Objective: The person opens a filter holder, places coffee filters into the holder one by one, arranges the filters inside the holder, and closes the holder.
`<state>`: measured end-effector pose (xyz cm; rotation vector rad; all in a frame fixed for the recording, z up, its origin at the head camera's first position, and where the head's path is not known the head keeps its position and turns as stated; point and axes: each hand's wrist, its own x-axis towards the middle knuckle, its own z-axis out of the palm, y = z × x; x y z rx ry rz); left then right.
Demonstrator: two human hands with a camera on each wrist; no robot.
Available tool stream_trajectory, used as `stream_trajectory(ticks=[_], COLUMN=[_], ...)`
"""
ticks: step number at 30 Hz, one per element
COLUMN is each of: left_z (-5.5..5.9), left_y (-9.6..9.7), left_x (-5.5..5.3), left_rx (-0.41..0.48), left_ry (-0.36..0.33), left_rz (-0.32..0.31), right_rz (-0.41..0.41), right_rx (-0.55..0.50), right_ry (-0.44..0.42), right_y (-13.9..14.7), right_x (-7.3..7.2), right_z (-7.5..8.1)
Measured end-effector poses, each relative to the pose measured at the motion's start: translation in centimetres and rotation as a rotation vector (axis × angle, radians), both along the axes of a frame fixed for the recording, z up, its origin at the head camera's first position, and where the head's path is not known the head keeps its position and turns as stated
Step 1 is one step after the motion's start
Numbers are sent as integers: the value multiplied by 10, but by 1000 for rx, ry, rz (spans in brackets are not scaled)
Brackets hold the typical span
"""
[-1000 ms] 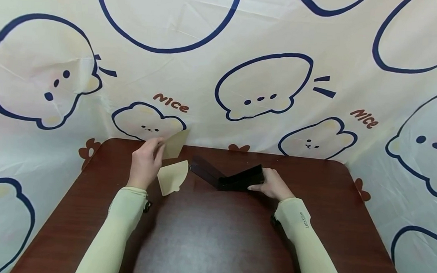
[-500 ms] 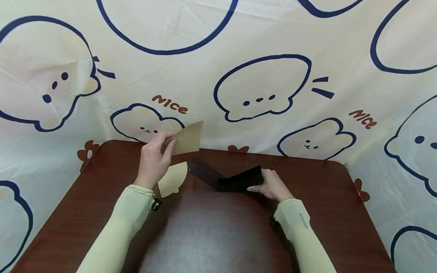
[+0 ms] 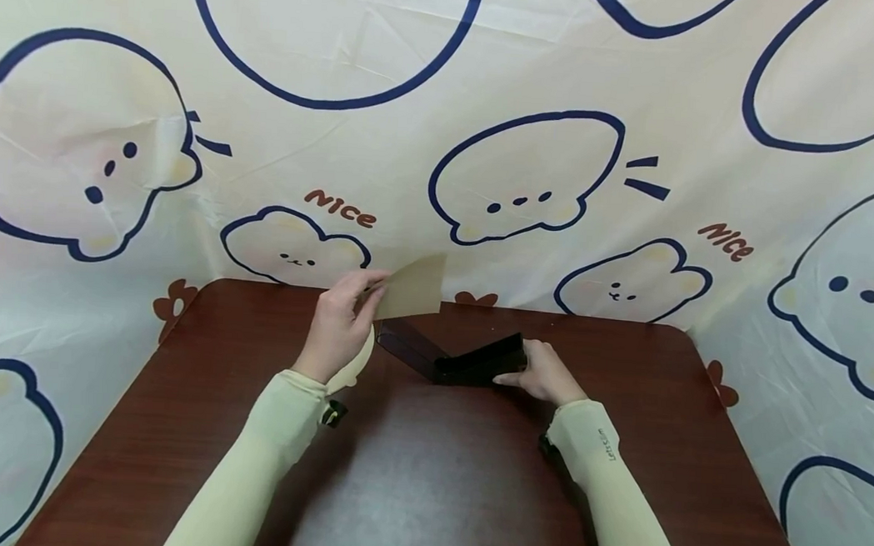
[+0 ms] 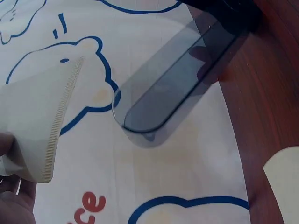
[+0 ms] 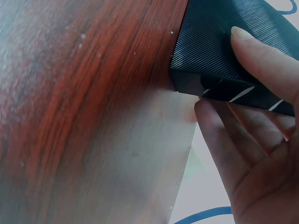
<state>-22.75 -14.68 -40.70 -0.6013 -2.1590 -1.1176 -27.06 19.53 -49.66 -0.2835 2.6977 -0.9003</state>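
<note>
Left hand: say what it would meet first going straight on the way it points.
Beyond the paper filter it holds, the left hand would probably meet the patterned cloth first, though depth is unclear.

Raised paper filter (image 3: pixel 416 288) nearer black box (image 3: pixel 482 361)

My head view faces forward and down over the wooden table (image 3: pixel 425 473); my wrist views, at close range, share the clear-lidded black box (image 3: pixel 480 363).
</note>
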Motion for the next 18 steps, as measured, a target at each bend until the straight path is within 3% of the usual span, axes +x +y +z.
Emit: stream_trajectory(ticks=[18], left_z=[-1], left_y=[31], left_x=[-7], left_rx=[-46], left_ry=[31], left_rz=[-93], right_rz=[0], right_rx=[-28], right_ry=[14], right_y=[-1], right_x=[2], right_z=[1])
